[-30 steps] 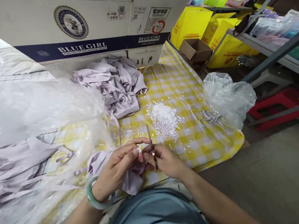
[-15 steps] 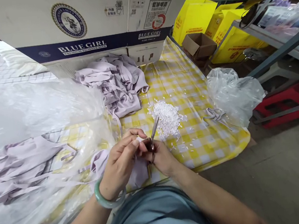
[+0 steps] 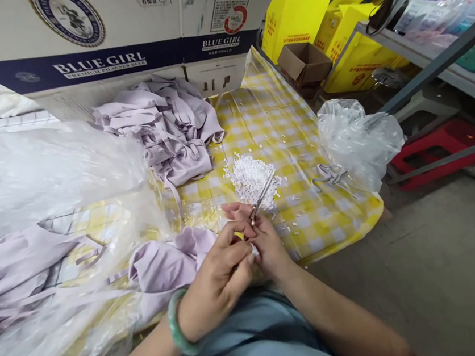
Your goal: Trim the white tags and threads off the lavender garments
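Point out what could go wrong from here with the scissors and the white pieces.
The scissors in the right hand sit close to the fingers of the left hand, so a slip might nick them. Their blades reach over the loose pile of white pieces, so a knock could scatter it across the checked tablecloth.

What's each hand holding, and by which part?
Right hand: scissors, by the handle end. Left hand: small white piece, pinched; which end, can't tell.
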`<state>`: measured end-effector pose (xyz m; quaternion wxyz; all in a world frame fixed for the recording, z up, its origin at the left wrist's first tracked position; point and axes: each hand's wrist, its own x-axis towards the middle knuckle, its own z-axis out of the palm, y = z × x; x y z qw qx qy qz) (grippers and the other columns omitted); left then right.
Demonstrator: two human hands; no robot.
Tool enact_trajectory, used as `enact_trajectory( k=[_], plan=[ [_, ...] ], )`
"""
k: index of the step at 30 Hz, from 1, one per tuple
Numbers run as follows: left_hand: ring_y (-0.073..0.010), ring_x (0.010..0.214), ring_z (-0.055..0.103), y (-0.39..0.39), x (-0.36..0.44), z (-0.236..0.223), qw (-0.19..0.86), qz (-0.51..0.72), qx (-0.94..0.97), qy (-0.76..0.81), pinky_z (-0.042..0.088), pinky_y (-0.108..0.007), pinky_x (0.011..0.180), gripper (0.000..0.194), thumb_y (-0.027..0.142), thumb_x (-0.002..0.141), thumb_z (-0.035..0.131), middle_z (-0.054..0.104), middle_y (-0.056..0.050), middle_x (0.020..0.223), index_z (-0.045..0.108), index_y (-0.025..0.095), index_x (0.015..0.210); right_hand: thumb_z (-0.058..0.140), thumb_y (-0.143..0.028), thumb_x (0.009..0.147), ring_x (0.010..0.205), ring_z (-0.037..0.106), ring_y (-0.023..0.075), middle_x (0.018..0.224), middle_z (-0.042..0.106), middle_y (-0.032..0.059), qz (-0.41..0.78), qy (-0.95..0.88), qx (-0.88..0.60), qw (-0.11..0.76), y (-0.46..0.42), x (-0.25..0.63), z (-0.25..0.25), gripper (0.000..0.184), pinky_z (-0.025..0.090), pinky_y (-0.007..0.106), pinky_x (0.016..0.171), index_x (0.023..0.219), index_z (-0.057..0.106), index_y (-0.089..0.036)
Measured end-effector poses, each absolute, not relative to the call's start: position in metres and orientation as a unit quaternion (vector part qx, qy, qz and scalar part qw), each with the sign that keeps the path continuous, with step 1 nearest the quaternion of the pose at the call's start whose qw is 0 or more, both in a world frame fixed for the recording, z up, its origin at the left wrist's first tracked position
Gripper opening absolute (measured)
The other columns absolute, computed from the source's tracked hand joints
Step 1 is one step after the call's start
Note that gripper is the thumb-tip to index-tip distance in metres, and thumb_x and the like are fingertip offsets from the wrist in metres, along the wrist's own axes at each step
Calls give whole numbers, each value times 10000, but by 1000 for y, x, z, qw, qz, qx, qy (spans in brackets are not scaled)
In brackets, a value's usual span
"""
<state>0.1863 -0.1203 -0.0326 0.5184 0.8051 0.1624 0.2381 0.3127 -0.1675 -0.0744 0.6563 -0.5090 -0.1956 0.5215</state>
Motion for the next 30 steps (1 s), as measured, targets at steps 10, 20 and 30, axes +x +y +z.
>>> enact_trajectory(
  k=[10, 20, 30],
  plan=[
    [-197, 1081, 528, -121, 198, -56, 508, 281, 792, 188, 445, -326, 950, 188, 139, 945, 448, 554, -97, 1078, 608, 172, 851, 781, -446, 696, 770, 640, 141, 902, 723, 30, 590, -65, -479, 647, -166, 319, -79, 321, 465, 223, 610, 873, 703, -191],
    [-181, 1011, 588, -114, 196, -74, 436, 288, 836, 169, 497, -299, 877, 178, 107, 930, 443, 605, -99, 1044, 610, 171, 918, 783, -465, 681, 818, 661, 152, 941, 737, 46, 579, -42, -479, 658, -154, 310, -75, 352, 501, 262, 721, 862, 681, -181],
    [-198, 983, 622, -109, 190, -68, 356, 330, 871, 82, 540, -323, 867, 181, 49, 885, 458, 646, -116, 999, 582, 164, 948, 717, -478, 781, 935, 684, 168, 988, 744, 70, 702, -66, -374, 603, -155, 313, -65, 342, 497, 300, 896, 930, 686, -171]
  ],
)
